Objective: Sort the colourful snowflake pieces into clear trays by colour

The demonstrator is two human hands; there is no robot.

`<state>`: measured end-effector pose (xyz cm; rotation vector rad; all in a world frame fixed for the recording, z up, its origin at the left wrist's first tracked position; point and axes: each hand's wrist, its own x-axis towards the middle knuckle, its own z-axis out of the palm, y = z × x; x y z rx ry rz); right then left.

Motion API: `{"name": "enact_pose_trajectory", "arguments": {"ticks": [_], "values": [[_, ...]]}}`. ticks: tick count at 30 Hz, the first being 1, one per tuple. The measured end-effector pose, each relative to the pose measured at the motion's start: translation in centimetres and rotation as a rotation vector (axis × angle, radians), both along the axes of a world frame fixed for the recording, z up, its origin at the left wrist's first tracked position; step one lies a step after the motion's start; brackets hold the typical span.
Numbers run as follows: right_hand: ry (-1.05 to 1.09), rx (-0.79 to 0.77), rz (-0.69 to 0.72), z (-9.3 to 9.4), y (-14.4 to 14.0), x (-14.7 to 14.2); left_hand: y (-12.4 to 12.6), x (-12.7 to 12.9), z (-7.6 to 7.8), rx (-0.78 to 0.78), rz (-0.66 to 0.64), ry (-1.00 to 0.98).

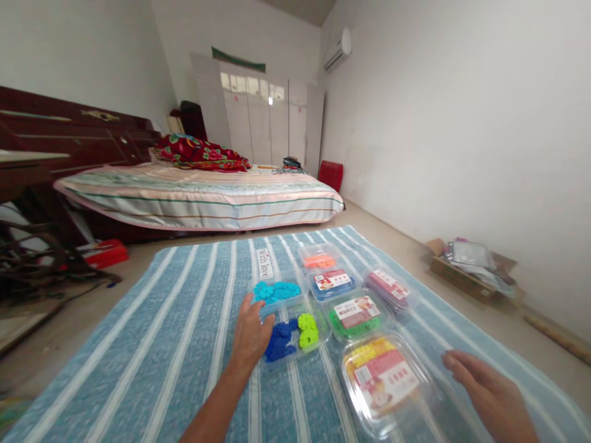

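Observation:
My left hand (253, 326) reaches over the left edge of two clear plastic boxes, its fingers apart and its tips by the rims. Light blue flower-shaped pieces (277, 290) fill the farther box. In the nearer one lie dark blue pieces (281, 339) and lime green pieces (308, 331). Off to the right, my right hand (489, 387) is above the cloth, fingers loosely extended, with nothing visible in it. Closest to it is a lidded, labelled box of yellow pieces (385, 381). Behind that stands a similar box of green pieces (357, 314).
More boxes stand farther back: a blue one (333, 283), a reddish one (390, 288) and one with orange pieces (319, 261). A striped blue cloth (184, 344) lies beneath everything. Beyond are a bed (221, 197) and, by the wall, a cardboard box (462, 277).

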<state>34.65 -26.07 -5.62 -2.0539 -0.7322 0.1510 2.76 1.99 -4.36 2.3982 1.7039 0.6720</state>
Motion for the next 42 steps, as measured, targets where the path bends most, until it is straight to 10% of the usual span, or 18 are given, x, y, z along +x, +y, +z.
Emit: {"name": "enact_pose_trajectory", "arguments": {"ticks": [7, 14, 21, 26, 36, 42], "values": [[0.086, 0.008, -0.001, -2.8, -0.8, -1.5, 0.5, -0.1, -0.7, 0.032, 0.042, -0.068], [0.018, 0.015, -0.003, -1.0, 2.0, -2.2, 1.4, -0.2, -2.2, 0.054, 0.1, -0.091], [-0.316, -0.375, 0.674, 1.5, 3.3, -4.6, 0.5, 0.1, -1.1, 0.311, 0.017, -0.173], [-0.297, -0.567, 0.909, 3.7, 4.6, -5.2, 1.1, 0.6, -0.7, 0.242, -0.007, -0.238], [0.058, -0.185, 0.649, 1.7, 6.0, -4.5, 1.2, 0.0, 0.8, 0.309, -0.036, -0.314], [0.515, 0.077, 0.427, 1.4, 7.2, -2.5, -2.2, 3.5, 3.4, 0.349, -0.327, -0.35]]}}
